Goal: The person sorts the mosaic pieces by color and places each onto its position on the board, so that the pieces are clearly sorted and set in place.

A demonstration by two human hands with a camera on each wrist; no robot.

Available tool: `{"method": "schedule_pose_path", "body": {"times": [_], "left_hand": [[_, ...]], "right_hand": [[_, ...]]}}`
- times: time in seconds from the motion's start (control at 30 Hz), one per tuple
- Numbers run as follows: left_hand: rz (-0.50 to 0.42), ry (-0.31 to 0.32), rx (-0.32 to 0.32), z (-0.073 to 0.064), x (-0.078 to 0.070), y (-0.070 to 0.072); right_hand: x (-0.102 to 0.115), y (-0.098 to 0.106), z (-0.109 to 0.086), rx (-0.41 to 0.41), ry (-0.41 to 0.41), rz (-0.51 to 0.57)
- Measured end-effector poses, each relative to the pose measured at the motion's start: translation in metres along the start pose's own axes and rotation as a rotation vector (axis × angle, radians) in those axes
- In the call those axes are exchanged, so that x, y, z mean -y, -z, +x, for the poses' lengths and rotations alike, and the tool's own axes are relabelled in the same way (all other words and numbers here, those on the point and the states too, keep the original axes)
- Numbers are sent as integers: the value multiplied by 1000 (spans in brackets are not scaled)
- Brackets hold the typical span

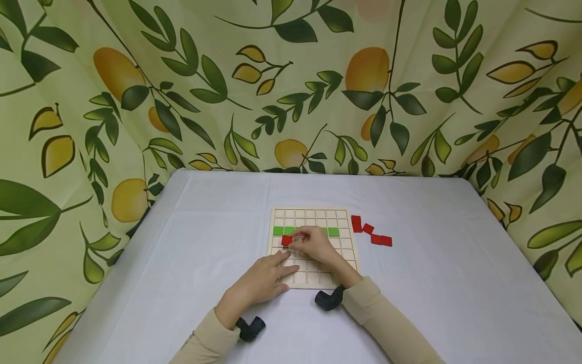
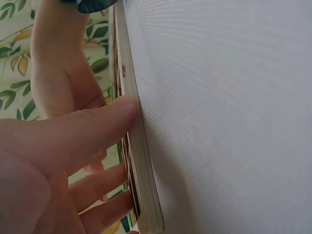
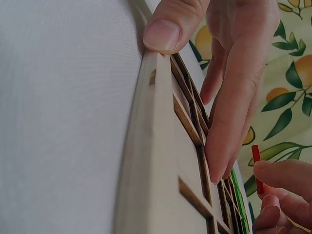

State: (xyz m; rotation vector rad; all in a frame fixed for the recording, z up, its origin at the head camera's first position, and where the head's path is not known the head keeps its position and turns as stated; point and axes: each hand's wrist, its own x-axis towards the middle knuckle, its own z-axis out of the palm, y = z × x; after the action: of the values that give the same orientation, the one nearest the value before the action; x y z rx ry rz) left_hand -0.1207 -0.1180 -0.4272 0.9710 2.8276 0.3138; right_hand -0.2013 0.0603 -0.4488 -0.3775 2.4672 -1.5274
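Note:
A light wooden grid board (image 1: 313, 278) lies on the table with a row of green square tiles (image 1: 334, 232) across its upper part. Between thumb and fingers my right hand (image 1: 314, 244) pinches a red square tile (image 1: 286, 240), just below the left end of the green row. In the right wrist view this red tile (image 3: 257, 168) stands on edge above the board. My left hand (image 1: 261, 278) rests at the board's lower left corner, fingers spread over the grid. Its thumb (image 2: 124, 107) touches the board's near edge. The right hand covers the middle of the green row.
Several loose red tiles (image 1: 376, 239) lie on the white cloth (image 1: 432, 283) right of the board. Dark wrist-worn cameras (image 1: 251, 329) sit under both wrists. A leaf-and-fruit patterned curtain (image 1: 291, 101) hangs behind the table and along its sides.

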Motion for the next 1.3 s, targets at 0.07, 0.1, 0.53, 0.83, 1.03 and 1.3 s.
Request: {"method": "schedule_pose_path", "body": {"times": [0.07,0.1,0.53,0.83,1.03,1.3], "left_hand": [[5,0,0,0,0,1],[4,1,1,0,0,1],[-2,7,18,1,-1,1],[-10,14,35,1,0,1],[6,6,27,0,0,1],[12,6,28,1,0,1]], "right_hand": [[1,-2,1,-7,6,-10],[1,-2,2,-10,10,-19],[7,-11,7,-32,69,-90],[9,-17,11,-37,64,-83],[8,-20,13,-45,43,-85],[7,-22,16,-50,31,-119]]}}
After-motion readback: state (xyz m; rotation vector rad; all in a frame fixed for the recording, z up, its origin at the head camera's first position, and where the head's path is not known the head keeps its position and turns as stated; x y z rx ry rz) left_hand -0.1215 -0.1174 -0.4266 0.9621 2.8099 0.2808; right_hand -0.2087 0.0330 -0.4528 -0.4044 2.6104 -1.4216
